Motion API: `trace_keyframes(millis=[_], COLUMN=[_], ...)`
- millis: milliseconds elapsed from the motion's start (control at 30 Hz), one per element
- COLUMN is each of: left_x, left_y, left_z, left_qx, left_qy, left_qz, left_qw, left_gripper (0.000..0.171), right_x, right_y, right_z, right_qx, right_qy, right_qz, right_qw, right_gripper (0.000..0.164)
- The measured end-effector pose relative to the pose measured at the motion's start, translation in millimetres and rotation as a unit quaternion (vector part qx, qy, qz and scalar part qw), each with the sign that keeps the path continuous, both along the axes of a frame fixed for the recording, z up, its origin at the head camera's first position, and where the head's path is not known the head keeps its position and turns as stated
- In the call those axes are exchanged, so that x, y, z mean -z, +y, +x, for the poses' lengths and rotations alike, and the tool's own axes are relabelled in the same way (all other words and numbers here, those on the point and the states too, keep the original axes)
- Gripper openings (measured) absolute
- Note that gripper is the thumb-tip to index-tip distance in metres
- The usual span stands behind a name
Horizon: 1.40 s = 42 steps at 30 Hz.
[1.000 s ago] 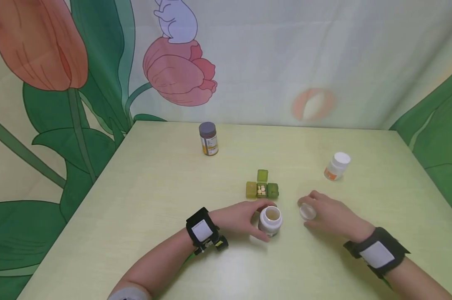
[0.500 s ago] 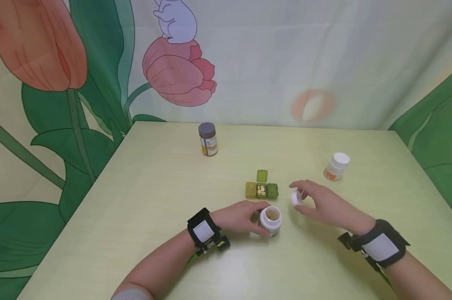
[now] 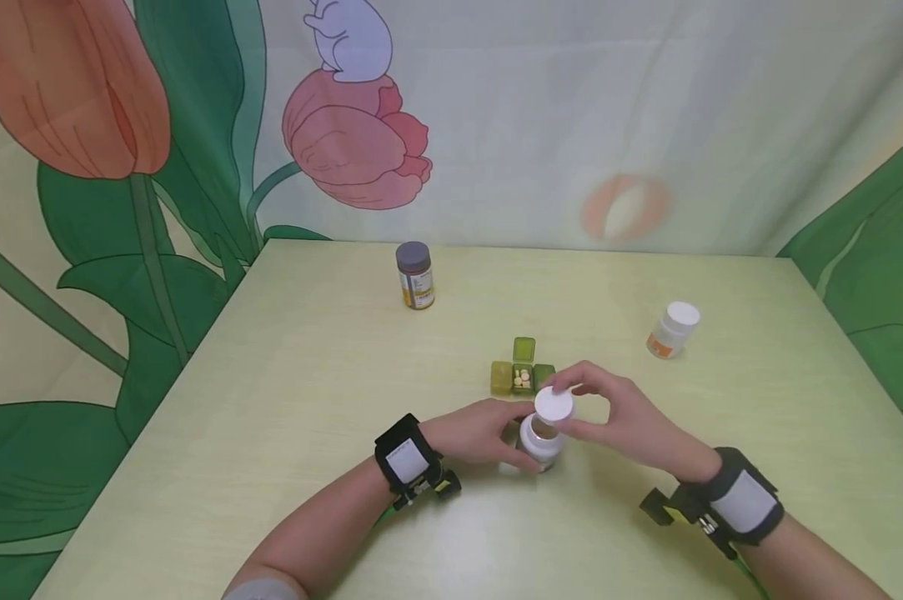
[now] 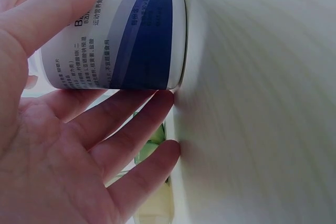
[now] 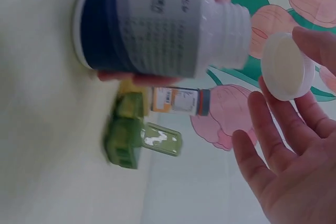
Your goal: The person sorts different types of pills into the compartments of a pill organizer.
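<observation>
An uncapped white pill bottle (image 3: pixel 539 447) with a blue-and-white label (image 4: pixel 142 40) stands upright on the table. My left hand (image 3: pixel 481 433) grips its side between thumb and fingers. My right hand (image 3: pixel 624 417) pinches a white screw cap (image 3: pixel 554 404) by its rim, tilted just above the bottle's mouth; in the right wrist view a gap shows between the cap (image 5: pixel 286 66) and the threaded neck (image 5: pixel 233 35). Behind the bottle lies a small green pill box (image 3: pixel 522 380), its middle lid up and several pale tablets in that compartment. My right fingers partly cover the box's right compartment.
A brown bottle with a dark cap (image 3: pixel 416 277) stands at the back left of the table (image 3: pixel 308 350). Farther right stands a capped white bottle with an orange label (image 3: pixel 673 331). A printed cloth (image 3: pixel 511 125) hangs behind the table's far edge.
The right hand has lifted the cap off the table, turned it over and carried it left to above the bottle's mouth. The left hand stays at the bottle.
</observation>
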<state>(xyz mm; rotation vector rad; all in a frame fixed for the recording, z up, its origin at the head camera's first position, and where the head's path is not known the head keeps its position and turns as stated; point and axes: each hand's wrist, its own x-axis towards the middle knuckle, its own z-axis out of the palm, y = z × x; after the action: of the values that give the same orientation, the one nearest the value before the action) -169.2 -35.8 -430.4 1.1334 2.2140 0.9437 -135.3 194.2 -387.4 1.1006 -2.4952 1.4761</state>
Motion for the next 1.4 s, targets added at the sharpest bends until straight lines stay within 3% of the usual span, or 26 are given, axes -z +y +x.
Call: trace_keyframes(millis=[533,867,1133,1400], left_x=[-1.4,-2.0,-4.5,-2.0], left_y=[-2.2,-1.0,-0.4,-2.0], left_z=[1.9,0.8,2.0,1.4], left_qx=[-0.003,-0.006,-0.007,0.001], left_qy=[-0.004,-0.009,0.006,0.018], left_qz=[-0.003,-0.004,-0.008,0.002], left_qw=[1.0,0.9999,0.9999,0.9998], left_gripper=[0.078,0.069,0.055,0.066], right_x=[28.4,31.7,29.6,32.3], right_y=[-2.3,-4.3,-6.4,-2.9], right_z=[7.1,6.4,5.1,7.5], right_qx=[0.0,0.022,-0.022,-0.024], right_qy=[-0.071,-0.054,-0.06,-0.064], right_qz=[-0.019,0.002,0.005,0.019], right_qw=[0.997,0.998,0.998,0.997], right_gripper=[0.03,0.034,0.059,0.05])
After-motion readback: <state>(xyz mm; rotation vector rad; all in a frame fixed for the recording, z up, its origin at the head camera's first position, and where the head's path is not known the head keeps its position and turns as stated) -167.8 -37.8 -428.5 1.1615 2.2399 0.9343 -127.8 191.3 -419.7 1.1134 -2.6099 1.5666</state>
